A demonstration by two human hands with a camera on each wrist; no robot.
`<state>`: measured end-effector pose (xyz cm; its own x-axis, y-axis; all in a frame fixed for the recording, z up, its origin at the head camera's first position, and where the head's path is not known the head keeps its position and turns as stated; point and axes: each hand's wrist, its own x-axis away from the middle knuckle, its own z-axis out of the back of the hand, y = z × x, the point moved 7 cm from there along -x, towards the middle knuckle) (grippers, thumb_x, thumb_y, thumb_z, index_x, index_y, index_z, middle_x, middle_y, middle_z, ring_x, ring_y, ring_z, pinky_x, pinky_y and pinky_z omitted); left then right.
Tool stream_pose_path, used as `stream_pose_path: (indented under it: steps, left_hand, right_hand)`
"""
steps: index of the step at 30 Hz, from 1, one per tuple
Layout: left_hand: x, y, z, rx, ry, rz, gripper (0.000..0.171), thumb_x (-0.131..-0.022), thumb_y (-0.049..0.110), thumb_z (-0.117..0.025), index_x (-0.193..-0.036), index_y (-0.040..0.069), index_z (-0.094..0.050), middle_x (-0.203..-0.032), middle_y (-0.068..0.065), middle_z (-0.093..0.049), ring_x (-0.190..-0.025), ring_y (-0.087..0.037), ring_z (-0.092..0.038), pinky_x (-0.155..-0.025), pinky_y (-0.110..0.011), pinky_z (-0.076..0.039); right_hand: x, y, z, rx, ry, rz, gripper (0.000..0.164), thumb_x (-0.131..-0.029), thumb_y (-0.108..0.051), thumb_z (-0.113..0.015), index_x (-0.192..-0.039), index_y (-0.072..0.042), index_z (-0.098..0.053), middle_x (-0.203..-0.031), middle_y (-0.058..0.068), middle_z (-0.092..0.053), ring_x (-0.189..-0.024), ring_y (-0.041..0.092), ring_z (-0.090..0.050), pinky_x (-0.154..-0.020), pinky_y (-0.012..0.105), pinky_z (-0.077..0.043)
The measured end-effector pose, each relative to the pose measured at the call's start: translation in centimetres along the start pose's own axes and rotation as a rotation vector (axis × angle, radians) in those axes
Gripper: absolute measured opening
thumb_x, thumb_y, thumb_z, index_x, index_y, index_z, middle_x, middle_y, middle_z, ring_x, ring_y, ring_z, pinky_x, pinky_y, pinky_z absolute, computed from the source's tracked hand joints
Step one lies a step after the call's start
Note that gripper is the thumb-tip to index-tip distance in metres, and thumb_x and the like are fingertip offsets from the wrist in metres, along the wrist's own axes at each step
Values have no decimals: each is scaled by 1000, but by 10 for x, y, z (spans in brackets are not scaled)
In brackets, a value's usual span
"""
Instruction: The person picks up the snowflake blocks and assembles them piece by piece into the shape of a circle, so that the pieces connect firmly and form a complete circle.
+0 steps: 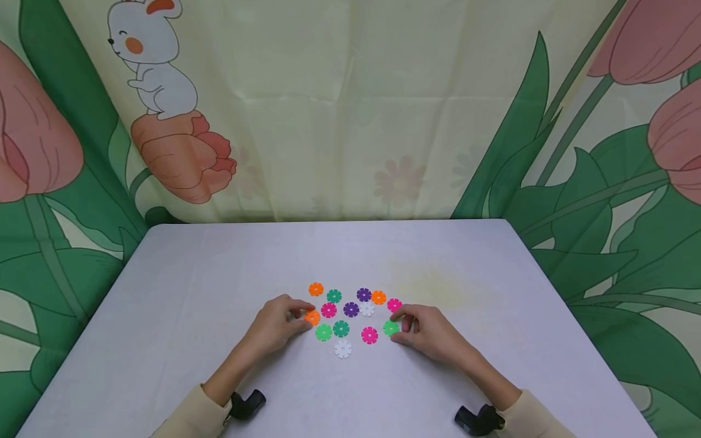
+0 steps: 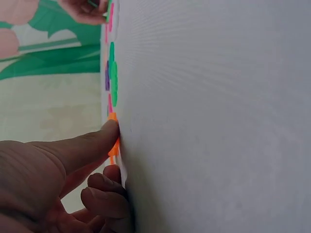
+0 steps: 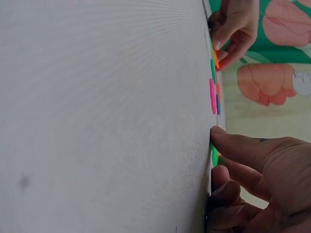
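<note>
Several small notched plastic discs in mixed colours lie in a loose cluster on the white table. At the cluster's left edge my left hand pinches an orange notched disc between thumb and fingers; in the left wrist view the thumb covers part of this orange disc. On the right side, thumb and index finger of my right hand grip a light green notched disc by its edge. A pink disc lies just left of it. Another light green disc is close below the left fingertips.
Between the hands lie a dark green disc, two purple ones, a purple disc among them, and a white disc nearest me. The table reaches back to a printed curtain. Black wrist cameras sit at both sleeves.
</note>
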<state>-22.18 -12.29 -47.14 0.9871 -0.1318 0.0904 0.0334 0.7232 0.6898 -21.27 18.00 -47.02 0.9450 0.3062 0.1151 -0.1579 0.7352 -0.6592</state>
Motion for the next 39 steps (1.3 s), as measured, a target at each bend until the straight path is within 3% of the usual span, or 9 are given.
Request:
stream_pose_path:
  steps: [7,15,21,30,39]
  left_hand:
    - [1,-1,1,21,29,17,20,-86,12,-87,-104,12,-79,-97,-3,-67,-79,-17,-52,-61,-21,-47]
    - [2,-6,1,79,10,27,10,-91,16,-83,-100,15,-80,-93,1,-71,-81,-16,-55,-61,-22,-49]
    - [5,-5,0,86,-3,32,9,-92,16,-83,-100,14,-79,-85,1,-69,-78,-16,-56,-60,-21,-50]
    - [8,-1,2,85,0,14,7,-92,16,-83,-99,17,-81,-84,4,-72,-76,-13,-59,-62,-21,-51]
    - [10,6,4,52,33,-40,8,-95,12,-80,-102,13,-76,-86,3,-73,-73,-11,-58,-61,-18,-52]
  right_hand:
    - [1,0,2,-28,13,-25,29,-84,-19,-91,-106,-14,-74,-83,-4,-62,-70,12,-52,-58,20,-46]
    - [1,3,2,-69,54,-112,31,-81,-17,-93,-101,-13,-70,-87,-2,-64,-72,16,-52,-57,21,-43]
    - [1,3,2,-89,52,-92,29,-83,-16,-92,-100,-11,-69,-86,-1,-65,-74,14,-56,-62,18,-49]
    - [4,-3,3,-3,46,23,17,-88,-22,-88,-98,-16,-76,-84,-5,-70,-72,11,-57,-62,18,-52]
    - [6,1,5,-147,25,-56,10,-99,-16,-75,-108,-14,-72,-90,0,-74,-62,14,-67,-55,25,-56]
